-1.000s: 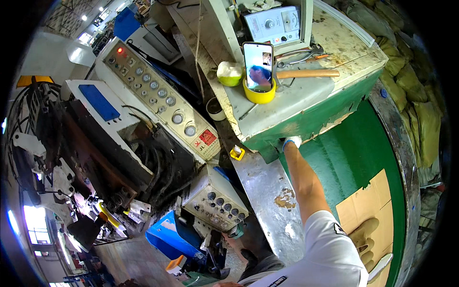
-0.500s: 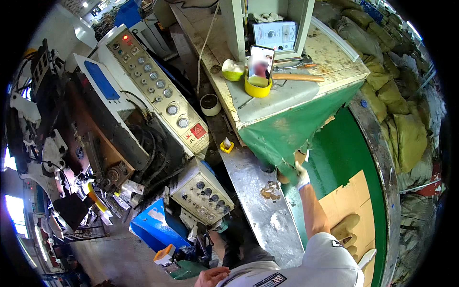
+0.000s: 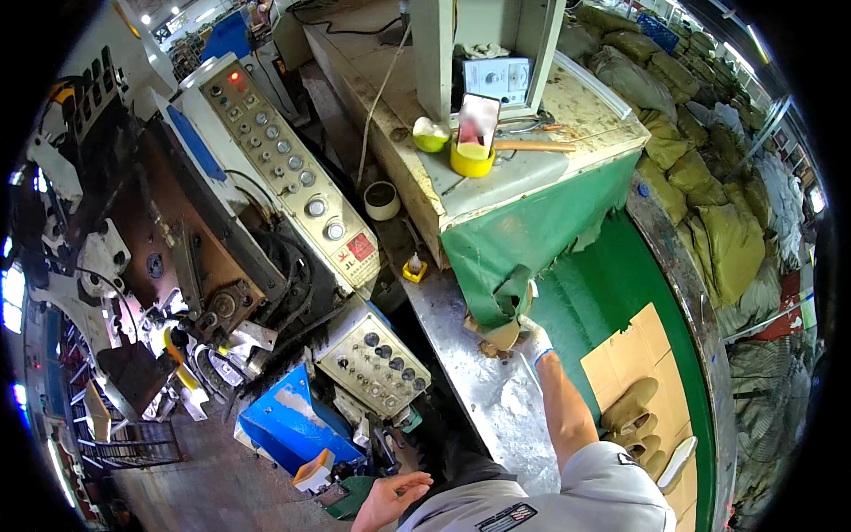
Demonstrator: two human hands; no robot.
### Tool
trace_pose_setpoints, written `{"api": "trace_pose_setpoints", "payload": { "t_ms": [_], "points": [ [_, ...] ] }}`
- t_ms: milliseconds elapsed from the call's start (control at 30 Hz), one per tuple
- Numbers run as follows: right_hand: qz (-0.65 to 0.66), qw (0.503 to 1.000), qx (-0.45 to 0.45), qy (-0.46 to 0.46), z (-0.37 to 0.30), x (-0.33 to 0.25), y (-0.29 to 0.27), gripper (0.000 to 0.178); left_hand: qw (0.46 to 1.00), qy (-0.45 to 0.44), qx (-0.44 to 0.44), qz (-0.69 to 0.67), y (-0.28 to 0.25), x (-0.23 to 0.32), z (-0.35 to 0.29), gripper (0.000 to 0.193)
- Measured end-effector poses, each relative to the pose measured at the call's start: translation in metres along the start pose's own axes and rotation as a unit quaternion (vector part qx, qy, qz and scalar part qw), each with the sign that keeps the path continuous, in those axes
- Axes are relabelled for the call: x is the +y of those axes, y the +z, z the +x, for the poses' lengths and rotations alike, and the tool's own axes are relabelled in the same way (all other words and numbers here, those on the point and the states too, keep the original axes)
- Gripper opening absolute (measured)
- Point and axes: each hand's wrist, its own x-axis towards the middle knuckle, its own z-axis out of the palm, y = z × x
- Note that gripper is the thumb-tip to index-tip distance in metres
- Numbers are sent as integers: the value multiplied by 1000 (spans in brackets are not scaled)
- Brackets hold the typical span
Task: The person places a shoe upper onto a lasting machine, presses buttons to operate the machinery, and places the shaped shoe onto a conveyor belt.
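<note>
My right hand point(image 3: 534, 340) wears a white glove and reaches forward to the lower edge of a torn green curtain point(image 3: 541, 206). Its fingers close on a tan shoe piece point(image 3: 502, 336), partly covered by the curtain, over the metal bench top point(image 3: 505, 412). Bare and holding nothing, my left hand point(image 3: 394, 498) rests low beside my lap with its fingers loosely extended. Right of my right forearm, several tan shoe pieces point(image 3: 631, 408) lie on cardboard point(image 3: 612, 365) over a green surface, with a white-soled one point(image 3: 678, 463) near them.
On the left stands a machine with a knob-covered control panel point(image 3: 282, 146), a lower control box point(image 3: 374, 359) and a blue housing point(image 3: 297, 424). A phone point(image 3: 479, 120) leans in a yellow holder point(image 3: 472, 164) on the worktable. Stacked sacks point(image 3: 727, 239) line the right side.
My right hand has moved left and slightly nearer with the tan shoe piece, and the curtain edge has shifted. My left hand has risen slightly, its fingers more extended. The whole view has tilted a little.
</note>
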Motion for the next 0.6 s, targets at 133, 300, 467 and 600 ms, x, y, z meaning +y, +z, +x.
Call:
{"api": "trace_pose_setpoints", "payload": {
  "t_ms": [133,300,467,600],
  "points": [
    [-207,971,87,-79,0,21,26,67,999,15,14,-29,0,1,-20,26],
    [-321,885,254,-222,38,18,21,52,997,75,-3,27,3,5,-11,28],
    [-244,940,142,-190,11,33,41,50,999,20,28,31,-15,1,-20,26],
    [-85,993,-19,-81,-66,47,45,62,996,60,64,30,-32,-9,-28,19]
  ]
}}
